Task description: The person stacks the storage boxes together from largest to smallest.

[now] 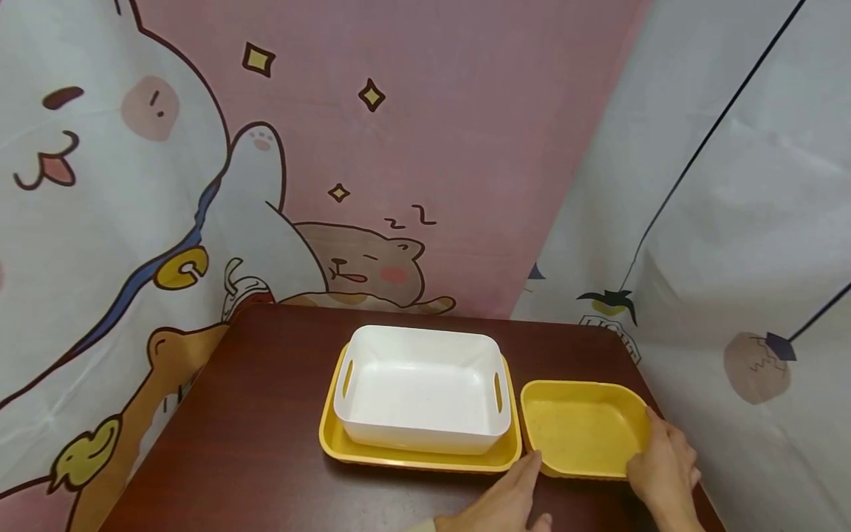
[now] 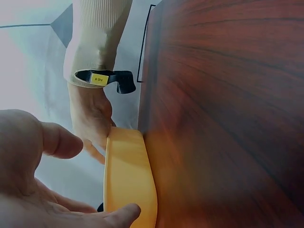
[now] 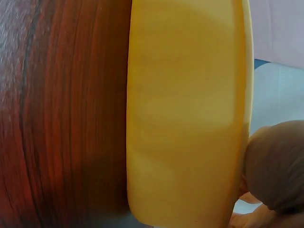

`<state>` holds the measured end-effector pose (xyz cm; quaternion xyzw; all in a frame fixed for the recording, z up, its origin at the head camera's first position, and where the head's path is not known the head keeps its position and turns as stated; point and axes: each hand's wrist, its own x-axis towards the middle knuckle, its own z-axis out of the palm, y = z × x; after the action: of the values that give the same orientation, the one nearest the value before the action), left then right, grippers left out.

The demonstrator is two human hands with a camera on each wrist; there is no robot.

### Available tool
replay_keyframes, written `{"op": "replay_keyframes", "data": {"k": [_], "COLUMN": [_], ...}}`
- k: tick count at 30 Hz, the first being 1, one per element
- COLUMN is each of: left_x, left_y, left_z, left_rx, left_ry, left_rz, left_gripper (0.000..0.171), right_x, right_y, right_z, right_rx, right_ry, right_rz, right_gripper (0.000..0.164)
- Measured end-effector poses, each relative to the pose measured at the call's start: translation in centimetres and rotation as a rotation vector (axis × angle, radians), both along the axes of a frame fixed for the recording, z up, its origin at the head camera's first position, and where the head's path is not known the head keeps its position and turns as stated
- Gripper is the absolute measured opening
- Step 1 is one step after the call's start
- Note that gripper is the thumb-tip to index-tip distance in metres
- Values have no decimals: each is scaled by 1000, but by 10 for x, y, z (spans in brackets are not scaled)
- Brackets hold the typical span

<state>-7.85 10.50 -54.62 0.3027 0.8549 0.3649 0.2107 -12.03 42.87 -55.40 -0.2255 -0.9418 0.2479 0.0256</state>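
Note:
A small yellow plastic tray (image 1: 585,428) with rounded corners sits on the dark wooden table toward the right. My right hand (image 1: 665,465) grips its right rim; part of that hand shows at the rim (image 3: 247,118) in the right wrist view. My left hand (image 1: 501,495) has its fingers extended, fingertips right at the tray's front left corner. The left wrist view shows the left thumb apart from the fingers, beside the tray's side wall (image 2: 128,171). Left of the tray, a white basket (image 1: 425,399) with slotted handles sits inside a larger yellow tray (image 1: 419,459).
The brown wooden table (image 1: 253,428) has its right edge close to my right hand. A cartoon-printed cloth (image 1: 465,148) hangs behind the table and along its sides. A black band with a yellow label (image 2: 99,79) is on the right wrist.

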Motion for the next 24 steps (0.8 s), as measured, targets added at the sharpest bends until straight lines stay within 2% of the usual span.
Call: {"op": "replay_keyframes", "data": {"k": [6,15,24], "left_x": [-3,-9,-12], "left_y": [10,26,36], "left_z": [-1,-2,0], "left_rx": [102,139,162], "left_ry": [-118,-163,-111], "left_rz": [37,105,153], "left_gripper": [92,98,101], "right_x": [1,2,3], "right_y": [5,8,11], "right_z": [-1,-2,-2], "right_rx": [10,-3,-5], "right_ry": [-27,-10,31], "right_rz": [-32,-63,-40], "right_gripper": [103,99,93]}}
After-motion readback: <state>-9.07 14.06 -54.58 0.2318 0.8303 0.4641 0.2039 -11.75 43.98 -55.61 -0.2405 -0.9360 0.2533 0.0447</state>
